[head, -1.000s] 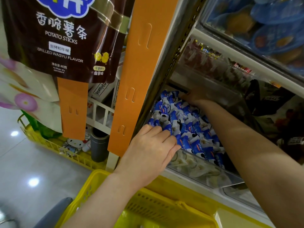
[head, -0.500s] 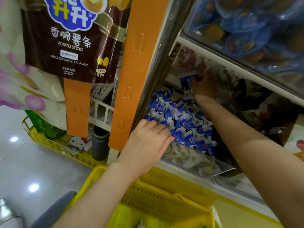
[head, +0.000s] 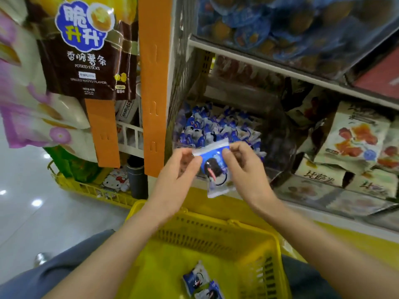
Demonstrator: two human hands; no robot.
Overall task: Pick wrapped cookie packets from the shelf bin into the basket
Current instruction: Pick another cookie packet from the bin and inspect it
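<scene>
Left hand (head: 179,169) and right hand (head: 244,169) pinch the cookie packet (head: 213,167) by its top seam corners. It hangs over the slotted yellow basket (head: 205,231), just in front of the clear shelf bin (head: 176,145). The packet looks light, with glossy, slippery film and probably brittle contents, so the flat crimped seam is the safest hold.

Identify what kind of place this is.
Probably a grocery or snack shop aisle: stocked shelves with piled cookie packets, a hanging potato sticks bag, and a yellow shopping basket.
</scene>
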